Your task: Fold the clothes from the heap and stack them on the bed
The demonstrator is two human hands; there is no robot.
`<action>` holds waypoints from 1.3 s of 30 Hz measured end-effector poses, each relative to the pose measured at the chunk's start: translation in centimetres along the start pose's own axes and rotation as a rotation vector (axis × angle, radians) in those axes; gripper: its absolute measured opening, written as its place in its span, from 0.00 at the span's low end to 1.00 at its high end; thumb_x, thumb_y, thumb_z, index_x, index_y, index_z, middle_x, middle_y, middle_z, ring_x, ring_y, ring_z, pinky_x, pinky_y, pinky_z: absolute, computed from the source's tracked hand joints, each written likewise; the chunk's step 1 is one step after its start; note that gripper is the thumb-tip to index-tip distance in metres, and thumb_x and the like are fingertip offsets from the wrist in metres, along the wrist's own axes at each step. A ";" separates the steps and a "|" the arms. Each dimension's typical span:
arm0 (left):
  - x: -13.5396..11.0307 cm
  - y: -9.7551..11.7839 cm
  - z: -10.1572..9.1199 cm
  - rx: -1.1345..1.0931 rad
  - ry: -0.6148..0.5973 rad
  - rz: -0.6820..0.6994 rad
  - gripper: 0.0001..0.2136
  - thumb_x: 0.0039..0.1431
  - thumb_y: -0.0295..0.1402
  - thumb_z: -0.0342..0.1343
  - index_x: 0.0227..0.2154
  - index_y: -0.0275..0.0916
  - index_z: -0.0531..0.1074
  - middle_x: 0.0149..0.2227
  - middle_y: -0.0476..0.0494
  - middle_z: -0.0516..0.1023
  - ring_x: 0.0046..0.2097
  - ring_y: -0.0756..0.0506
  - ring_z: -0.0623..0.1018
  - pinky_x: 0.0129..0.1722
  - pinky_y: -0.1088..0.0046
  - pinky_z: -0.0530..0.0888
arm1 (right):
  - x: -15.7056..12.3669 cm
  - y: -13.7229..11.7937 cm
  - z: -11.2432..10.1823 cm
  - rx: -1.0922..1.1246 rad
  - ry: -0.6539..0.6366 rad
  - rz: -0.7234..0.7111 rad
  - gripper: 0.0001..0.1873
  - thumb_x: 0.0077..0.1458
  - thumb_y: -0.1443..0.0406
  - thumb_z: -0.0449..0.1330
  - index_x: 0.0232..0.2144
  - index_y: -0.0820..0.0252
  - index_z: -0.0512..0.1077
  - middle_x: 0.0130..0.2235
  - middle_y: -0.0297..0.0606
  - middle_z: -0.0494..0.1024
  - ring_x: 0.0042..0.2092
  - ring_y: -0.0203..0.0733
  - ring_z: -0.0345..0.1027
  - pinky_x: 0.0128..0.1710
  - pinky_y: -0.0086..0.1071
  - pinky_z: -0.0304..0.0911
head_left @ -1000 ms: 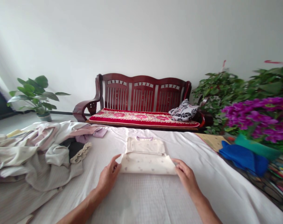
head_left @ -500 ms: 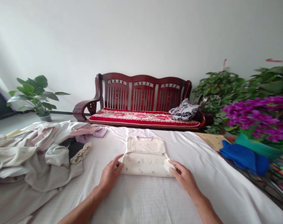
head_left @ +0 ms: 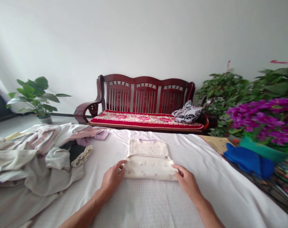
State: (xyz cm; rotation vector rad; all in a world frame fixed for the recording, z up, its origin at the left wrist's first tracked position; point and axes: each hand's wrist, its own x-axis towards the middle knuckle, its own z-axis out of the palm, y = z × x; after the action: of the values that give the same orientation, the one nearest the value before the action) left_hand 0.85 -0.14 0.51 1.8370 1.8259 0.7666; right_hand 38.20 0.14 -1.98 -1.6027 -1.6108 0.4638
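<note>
In front of me a cream top with small faint prints and a lilac-edged neckline lies partly folded, its lower part turned up over the rest. My left hand is at the left end of that turned-up part, thumb and fingers closed on its edge. At the opposite end my right hand pinches the right edge in the same way. The fabric between the two hands lies fairly flat on the white cloth.
A heap of loose clothes covers the left side. To the right are a blue cloth, a teal pot and purple flowers. Behind stands a wooden bench with a patterned cushion.
Little differs: my left hand has shifted slightly outward along the top's left edge. The right hand and the folded top stay almost in the same place.
</note>
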 end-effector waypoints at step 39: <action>-0.9 -1.4 -1.0 0.210 -0.003 0.497 0.12 0.58 0.23 0.48 0.38 0.44 0.73 0.50 0.42 0.75 0.47 0.43 0.78 0.48 0.66 0.74 | -0.5 -0.9 -2.0 -0.153 -0.093 -0.223 0.09 0.47 0.65 0.57 0.31 0.50 0.76 0.41 0.37 0.77 0.45 0.48 0.73 0.45 0.39 0.69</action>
State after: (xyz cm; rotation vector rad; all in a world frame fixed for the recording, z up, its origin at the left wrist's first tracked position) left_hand -0.88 -1.11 0.25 2.4748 1.5033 0.7531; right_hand 38.98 -0.98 -0.21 -1.5065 -1.9097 0.3073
